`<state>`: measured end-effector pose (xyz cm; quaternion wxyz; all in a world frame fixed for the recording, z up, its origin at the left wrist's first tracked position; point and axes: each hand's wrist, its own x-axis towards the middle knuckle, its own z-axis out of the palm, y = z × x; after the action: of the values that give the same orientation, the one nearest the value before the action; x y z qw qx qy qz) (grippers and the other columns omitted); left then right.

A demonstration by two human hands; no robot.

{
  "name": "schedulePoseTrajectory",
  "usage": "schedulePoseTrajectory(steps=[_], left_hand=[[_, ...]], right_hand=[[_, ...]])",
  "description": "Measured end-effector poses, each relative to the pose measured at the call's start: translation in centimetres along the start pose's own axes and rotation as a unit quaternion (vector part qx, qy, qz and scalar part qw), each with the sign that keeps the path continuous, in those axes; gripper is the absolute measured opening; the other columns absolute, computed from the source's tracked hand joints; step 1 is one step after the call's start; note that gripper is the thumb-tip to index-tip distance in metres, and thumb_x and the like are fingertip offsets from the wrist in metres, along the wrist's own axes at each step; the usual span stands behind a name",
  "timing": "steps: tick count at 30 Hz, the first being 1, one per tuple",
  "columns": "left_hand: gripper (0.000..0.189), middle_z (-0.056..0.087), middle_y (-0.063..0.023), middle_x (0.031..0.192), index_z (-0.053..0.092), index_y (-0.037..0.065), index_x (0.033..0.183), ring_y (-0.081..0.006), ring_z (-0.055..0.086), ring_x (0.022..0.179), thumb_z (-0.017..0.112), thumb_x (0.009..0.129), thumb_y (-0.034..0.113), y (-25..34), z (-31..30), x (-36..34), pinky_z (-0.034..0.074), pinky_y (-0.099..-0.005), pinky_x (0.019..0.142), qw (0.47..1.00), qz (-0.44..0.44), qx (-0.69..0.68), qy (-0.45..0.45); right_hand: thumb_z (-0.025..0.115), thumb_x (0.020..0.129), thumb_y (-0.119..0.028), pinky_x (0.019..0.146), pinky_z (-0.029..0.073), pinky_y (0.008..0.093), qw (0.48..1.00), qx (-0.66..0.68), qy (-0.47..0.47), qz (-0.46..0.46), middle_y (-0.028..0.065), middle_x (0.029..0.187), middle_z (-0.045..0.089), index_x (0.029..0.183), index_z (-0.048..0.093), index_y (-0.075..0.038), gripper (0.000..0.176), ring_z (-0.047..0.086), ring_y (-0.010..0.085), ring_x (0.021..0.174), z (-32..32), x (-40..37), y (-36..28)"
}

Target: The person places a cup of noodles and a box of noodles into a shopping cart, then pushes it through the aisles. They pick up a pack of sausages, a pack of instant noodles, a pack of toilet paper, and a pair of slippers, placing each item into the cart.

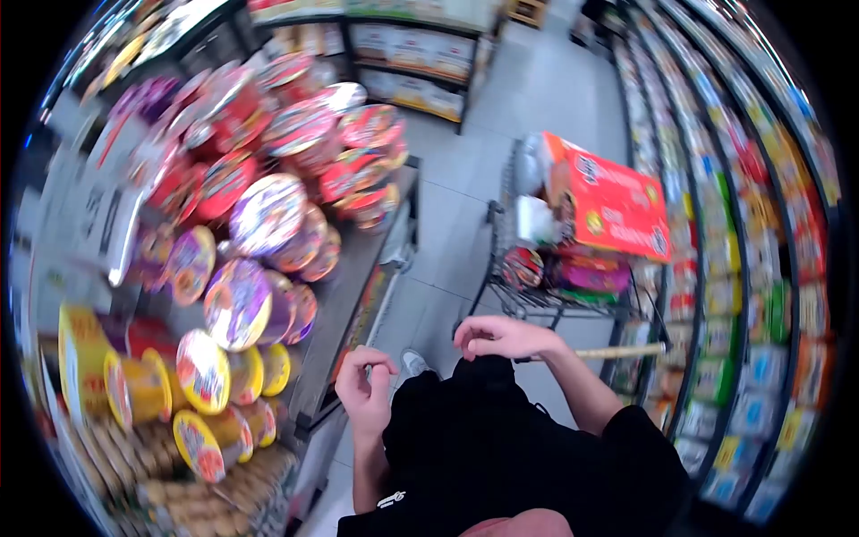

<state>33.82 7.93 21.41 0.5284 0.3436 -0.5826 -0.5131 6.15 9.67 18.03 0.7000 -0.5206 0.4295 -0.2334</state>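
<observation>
My left hand point(365, 383) is raised beside the edge of the display table point(335, 336), fingers loosely curled, thumb apart, nothing visible in it. Nearest to it are cup noodles with purple-rimmed lids point(239, 304) and yellow tubs point(202, 371). In front of my body hovers my right hand point(506, 338), fingers loosely bent and empty. It is close to the shopping cart's handle point(617, 352), which passes behind my right forearm. Inside the cart point(501, 268) are a large red box point(617, 201), a white pack point(535, 220), a round red-lidded cup point(523, 268) and a purple packet point(595, 274).
Red-lidded cups point(300, 125) are heaped on the far part of the display. Shelves of packets point(716, 295) line the right side. A shelf with boxes point(412, 67) stands ahead, and the tiled aisle floor point(528, 85) runs beside it.
</observation>
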Motion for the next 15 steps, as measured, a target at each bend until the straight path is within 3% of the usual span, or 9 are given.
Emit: schedulePoseTrajectory(steps=[2,5,7,11,12,15], left_hand=[[0.006,0.061,-0.0061,0.083,0.058,-0.001,0.099,-0.0125,0.058,0.075,0.053,0.095,0.000,-2.4,3.0,1.6,0.047,-0.0258,0.072,0.992,-0.122,-0.031,0.006],[0.009,0.063,-0.0061,0.087,0.058,-0.001,0.104,-0.0116,0.060,0.083,0.054,0.096,0.002,-5.1,7.5,4.3,0.048,-0.0261,0.078,0.981,-0.168,-0.016,-0.093],[0.014,0.064,-0.0069,0.096,0.059,-0.001,0.108,-0.0121,0.061,0.093,0.057,0.096,0.008,-7.3,10.8,6.2,0.047,-0.0267,0.084,0.964,-0.201,0.017,-0.171],[0.022,0.063,-0.0104,0.110,0.057,-0.001,0.115,-0.0157,0.059,0.104,0.058,0.096,0.012,-11.4,20.1,10.3,0.047,-0.0302,0.089,0.957,-0.170,0.026,-0.233],[0.031,0.058,-0.0133,0.121,0.053,-0.001,0.123,-0.0191,0.055,0.115,0.058,0.096,0.014,-12.3,22.8,11.2,0.046,-0.0328,0.095,0.953,-0.159,0.047,-0.253],[0.050,0.047,-0.0183,0.141,0.041,0.000,0.140,-0.0248,0.045,0.132,0.058,0.097,0.018,-14.9,30.1,13.3,0.040,-0.0368,0.105,0.946,-0.167,0.073,-0.267]], right_hand=[[0.057,0.098,-0.014,0.085,0.050,0.0287,0.993,0.065,0.095,-0.017,0.0030,0.099,0.064,0.115,0.058,-0.003,0.021,0.061,0.0115,0.094,-2.7,-4.6,-0.2],[0.056,0.098,-0.010,0.087,0.053,0.0318,0.959,0.105,0.262,-0.041,0.0051,0.098,0.065,0.113,0.059,-0.002,0.018,0.065,0.0139,0.094,-7.3,-12.6,0.5],[0.056,0.098,-0.014,0.079,0.053,0.0294,0.910,0.094,0.396,-0.080,0.0056,0.089,0.066,0.107,0.061,-0.003,0.015,0.065,0.0141,0.084,-11.2,-18.1,2.1],[0.053,0.098,-0.013,0.070,0.046,0.0244,0.772,0.063,0.628,-0.070,0.0033,0.083,0.064,0.102,0.060,-0.004,0.012,0.060,0.0116,0.076,-21.9,-27.3,7.0],[0.054,0.098,-0.015,0.070,0.044,0.0226,0.737,0.061,0.670,-0.065,0.0008,0.085,0.064,0.104,0.061,-0.005,0.014,0.057,0.0098,0.076,-24.6,-29.1,8.2],[0.056,0.098,-0.020,0.082,0.045,0.0248,0.685,0.005,0.728,-0.020,0.0031,0.100,0.063,0.115,0.059,-0.004,0.024,0.058,0.0120,0.092,-32.3,-32.6,12.9]])
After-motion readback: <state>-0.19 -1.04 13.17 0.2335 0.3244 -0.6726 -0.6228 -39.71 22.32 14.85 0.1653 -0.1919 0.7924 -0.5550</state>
